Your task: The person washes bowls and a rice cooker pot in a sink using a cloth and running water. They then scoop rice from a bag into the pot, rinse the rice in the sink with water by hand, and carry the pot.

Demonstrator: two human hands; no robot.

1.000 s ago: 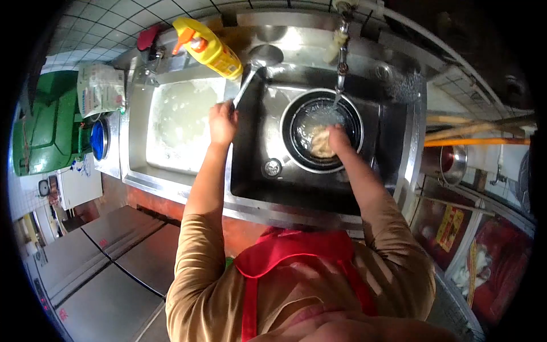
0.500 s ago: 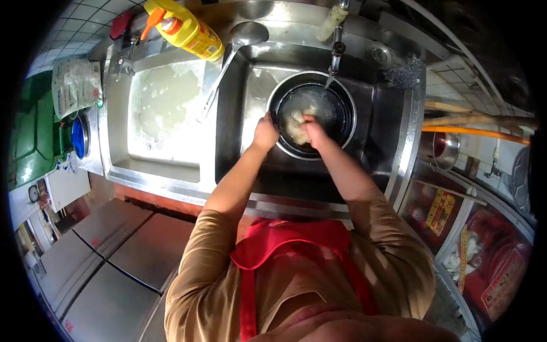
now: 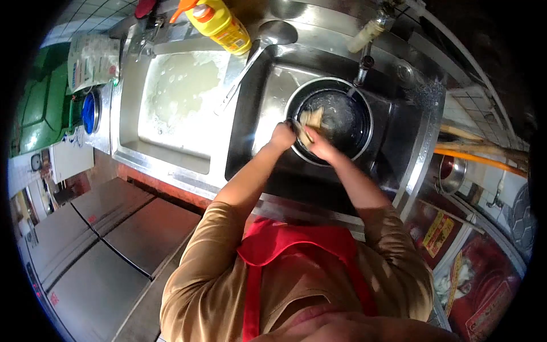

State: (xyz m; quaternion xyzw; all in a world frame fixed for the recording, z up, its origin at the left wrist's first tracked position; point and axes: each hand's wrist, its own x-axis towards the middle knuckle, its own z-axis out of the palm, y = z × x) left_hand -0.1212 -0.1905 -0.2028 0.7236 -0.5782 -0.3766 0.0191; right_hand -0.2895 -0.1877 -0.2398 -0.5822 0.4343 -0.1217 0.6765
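Note:
A round dark metal pot (image 3: 367,122) with a bright rim stands in the right sink basin, with water in it. My left hand (image 3: 283,135) is closed at the pot's left edge, apparently gripping the rim. Inside that edge, my right hand (image 3: 321,146) is closed on a beige cloth (image 3: 312,118), blurred by motion and partly folded. It lies against the inner wall, close to my left fingers. Over the pot's far right side, the faucet (image 3: 364,71) points down into it.
The left basin (image 3: 182,100) holds cloudy, foamy water. A long-handled ladle (image 3: 277,33) lies across the divider, beside a yellow pump bottle (image 3: 225,31). Right of the sink are long poles (image 3: 484,149) and a metal pot (image 3: 453,174). A green bin (image 3: 43,108) stands left.
My right hand has drawn the cloth from the water toward the pot's near left wall, nearer my left hand. The whole view has shifted, so the sink appears further right.

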